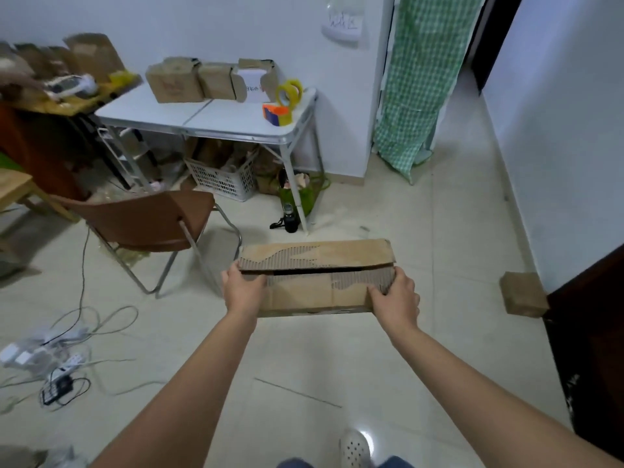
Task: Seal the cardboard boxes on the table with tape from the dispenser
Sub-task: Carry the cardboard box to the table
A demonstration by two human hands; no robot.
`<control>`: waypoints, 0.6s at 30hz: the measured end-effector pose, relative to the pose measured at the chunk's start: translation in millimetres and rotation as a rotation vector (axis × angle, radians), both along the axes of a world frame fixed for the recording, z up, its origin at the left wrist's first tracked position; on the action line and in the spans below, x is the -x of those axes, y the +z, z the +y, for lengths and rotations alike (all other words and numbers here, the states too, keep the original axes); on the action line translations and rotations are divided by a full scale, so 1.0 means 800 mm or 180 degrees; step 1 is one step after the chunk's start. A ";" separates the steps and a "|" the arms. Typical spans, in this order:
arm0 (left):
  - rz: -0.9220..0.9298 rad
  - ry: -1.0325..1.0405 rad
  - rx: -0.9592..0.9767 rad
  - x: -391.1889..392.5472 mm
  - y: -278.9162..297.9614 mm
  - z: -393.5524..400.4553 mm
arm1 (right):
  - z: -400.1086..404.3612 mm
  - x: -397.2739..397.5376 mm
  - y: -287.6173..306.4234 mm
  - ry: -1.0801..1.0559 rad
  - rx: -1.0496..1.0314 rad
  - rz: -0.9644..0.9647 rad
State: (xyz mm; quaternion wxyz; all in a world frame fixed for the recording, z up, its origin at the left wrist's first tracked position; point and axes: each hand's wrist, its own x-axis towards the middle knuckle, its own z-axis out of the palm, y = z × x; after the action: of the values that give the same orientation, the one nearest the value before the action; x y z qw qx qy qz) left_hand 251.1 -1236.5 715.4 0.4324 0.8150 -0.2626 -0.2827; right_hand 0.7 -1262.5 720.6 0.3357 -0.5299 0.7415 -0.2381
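Fingers of the left hand (243, 288) curl round the left end of a long, flat, worn brown cardboard box (317, 278), and fingers of the right hand (393, 295) curl round its right end. Each hand clamps one end, so the box hangs level in the air between them, out in front of the person. I think two hands are used because the box is long and floppy and its top flaps are not shut; a dark gap shows between them.

That box is not on a table yet. At about 11 o'clock from it, well apart, stands a white folding table (209, 123). On the far side of this table sit three small brown cardboard boxes (209, 81), side by side. At the table's right end is a yellow roll of tape in its dispenser (289, 91), just behind a small orange and blue block (276, 113).

Between the hands and the table, at about 10 o'clock, a brown chair with metal legs (148, 221) is in the way. A small dark bottle (290, 219) stands on the floor by the table leg at 12 o'clock. Grey cables (67, 336) lie on the tiles at 8 o'clock. A small brown block (523, 293) lies by the dark door at 3 o'clock. My guess is the box goes round the chair's right side.
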 end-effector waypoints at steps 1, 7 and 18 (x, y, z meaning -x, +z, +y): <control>0.0011 0.0050 0.0025 -0.006 0.002 -0.023 | -0.027 -0.007 0.003 0.0036 0.0002 0.0006; -0.0117 0.0146 -0.0030 -0.060 0.007 -0.134 | -0.148 -0.057 0.007 0.0231 -0.0035 -0.0038; -0.0151 0.0012 -0.0070 -0.225 0.011 -0.386 | -0.409 -0.219 0.002 0.0220 0.0057 0.0032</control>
State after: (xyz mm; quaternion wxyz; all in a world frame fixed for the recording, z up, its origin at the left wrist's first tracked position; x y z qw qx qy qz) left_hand 430.9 -1545.0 723.9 0.4176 0.8266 -0.2681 -0.2654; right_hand 175.8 -1590.0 722.4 0.3352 -0.5594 0.7223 -0.2302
